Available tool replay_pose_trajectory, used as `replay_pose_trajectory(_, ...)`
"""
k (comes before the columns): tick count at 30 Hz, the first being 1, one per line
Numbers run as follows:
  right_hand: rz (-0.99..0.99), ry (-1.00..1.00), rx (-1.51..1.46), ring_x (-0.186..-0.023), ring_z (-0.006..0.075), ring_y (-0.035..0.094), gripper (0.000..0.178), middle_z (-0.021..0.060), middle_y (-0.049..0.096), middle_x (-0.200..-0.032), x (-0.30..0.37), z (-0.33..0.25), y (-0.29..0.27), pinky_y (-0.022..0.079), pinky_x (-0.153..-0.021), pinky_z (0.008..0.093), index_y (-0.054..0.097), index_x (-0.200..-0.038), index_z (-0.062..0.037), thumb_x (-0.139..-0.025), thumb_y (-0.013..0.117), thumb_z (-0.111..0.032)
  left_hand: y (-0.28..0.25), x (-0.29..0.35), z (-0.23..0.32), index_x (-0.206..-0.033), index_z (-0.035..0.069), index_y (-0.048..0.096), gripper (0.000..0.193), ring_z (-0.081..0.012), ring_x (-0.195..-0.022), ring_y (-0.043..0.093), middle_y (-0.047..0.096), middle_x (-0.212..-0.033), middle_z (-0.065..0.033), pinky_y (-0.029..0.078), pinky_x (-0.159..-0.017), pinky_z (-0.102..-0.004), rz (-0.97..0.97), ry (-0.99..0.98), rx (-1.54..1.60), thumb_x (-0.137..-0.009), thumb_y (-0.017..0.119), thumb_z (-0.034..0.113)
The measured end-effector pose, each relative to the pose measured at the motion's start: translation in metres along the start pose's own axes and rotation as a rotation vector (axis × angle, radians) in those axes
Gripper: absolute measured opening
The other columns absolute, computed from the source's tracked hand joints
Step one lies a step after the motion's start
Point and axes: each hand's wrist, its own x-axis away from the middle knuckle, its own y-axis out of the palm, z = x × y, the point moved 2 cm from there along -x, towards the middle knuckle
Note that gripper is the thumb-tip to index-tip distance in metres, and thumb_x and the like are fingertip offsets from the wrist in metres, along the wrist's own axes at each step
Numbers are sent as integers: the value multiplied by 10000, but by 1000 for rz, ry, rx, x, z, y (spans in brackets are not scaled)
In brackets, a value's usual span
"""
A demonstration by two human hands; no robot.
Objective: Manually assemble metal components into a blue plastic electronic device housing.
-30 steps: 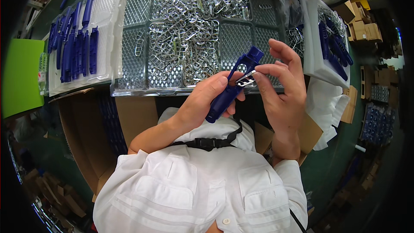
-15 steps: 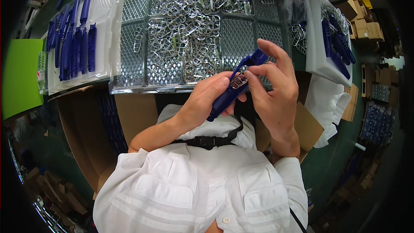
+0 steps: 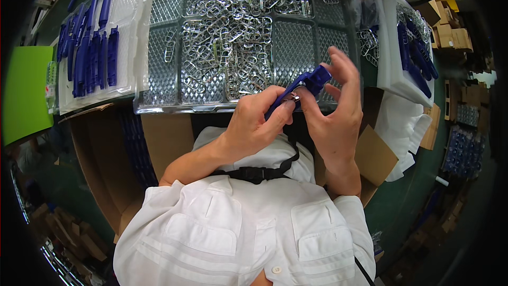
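Observation:
A long dark blue plastic casing [image 3: 317, 77] is tilted in front of my chest, its far end pointing up and right. My left hand [image 3: 254, 119] is closed around its lower part, thumb on top. A small shiny metal wire link [image 3: 293, 97] sits at the casing's middle, partly covered by my thumbs. My right hand [image 3: 338, 122] has its thumb pressed at this link, with the index finger raised and the other fingers curled beside the casing. Just beyond my hands lies a heap of metal wire links [image 3: 217, 47] in a clear compartmented tray [image 3: 180, 110].
Several blue casings [image 3: 82, 63] lie on a white sheet at the left. A white foam box [image 3: 389, 47] with blue pieces and metal links stands at the right. Cardboard boxes [image 3: 169, 143] are below the tray, and a green panel [image 3: 26, 92] is far left.
The casing has turned and shifted slightly up and right. My left thumb has moved down onto the link area. My right thumb now presses there, and its pinch with the index finger has loosened.

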Motion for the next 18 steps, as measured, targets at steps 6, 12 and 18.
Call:
replay_pose_trajectory(6,-286,20,-34,-1009,149,701,391,83,690,-1200,0,20,3,578,-821,292,638,-1209,-7,-845,774,29,2,-6,5,-986,-34,674,259,-77,-630,640,680,-731,-40,517,-540,-246,10,-132,25,-1079,534,163)
replay_pose_trajectory(12,-268,-7,-55,-910,145,694,270,76,694,-1104,-2,15,7,567,-774,291,621,-1077,-7,-847,751,52,2,-7,1,-918,-19,688,231,-104,-573,669,685,-654,-62,528,-515,-262,65,-133,52,-1026,597,164)
replay_pose_trajectory(18,-265,-47,-29,-904,145,688,297,75,688,-1073,0,21,8,560,-779,286,598,-1086,-4,-840,744,79,1,-10,-5,-919,-16,683,219,-79,-579,642,681,-658,-40,527,-533,-251,50,-119,63,-1011,626,174)
